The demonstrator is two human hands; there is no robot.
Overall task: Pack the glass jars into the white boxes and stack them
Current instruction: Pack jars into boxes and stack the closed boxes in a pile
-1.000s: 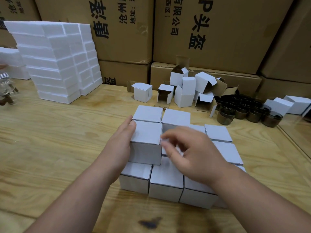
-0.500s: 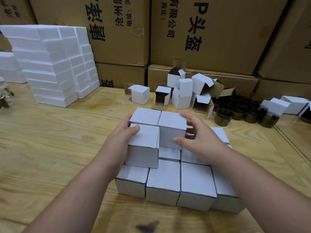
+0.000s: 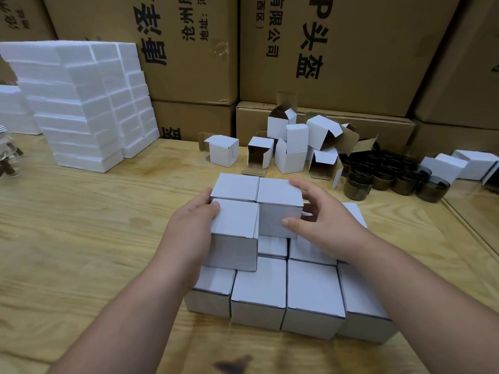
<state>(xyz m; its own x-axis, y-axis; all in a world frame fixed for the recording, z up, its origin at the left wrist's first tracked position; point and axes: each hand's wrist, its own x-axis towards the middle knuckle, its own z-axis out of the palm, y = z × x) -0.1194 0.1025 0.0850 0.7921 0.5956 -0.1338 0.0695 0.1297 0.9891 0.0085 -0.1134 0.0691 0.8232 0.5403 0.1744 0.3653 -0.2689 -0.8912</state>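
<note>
Left hand (image 3: 193,225) lay flat-fingered against the side of the near upper box (image 3: 234,233), steadying it, gripping nothing. Right hand (image 3: 322,222) held the neighbouring upper box (image 3: 279,207), thumb on its front face, fingers curled over the far edge. Both boxes sat on the closed lower layer (image 3: 310,290) on the wooden table (image 3: 81,238). Seating well likely meant pushing edges flush before letting go. Dark glass jars (image 3: 391,176) waited beyond, beside open boxes (image 3: 291,147); the count was unclear.
</note>
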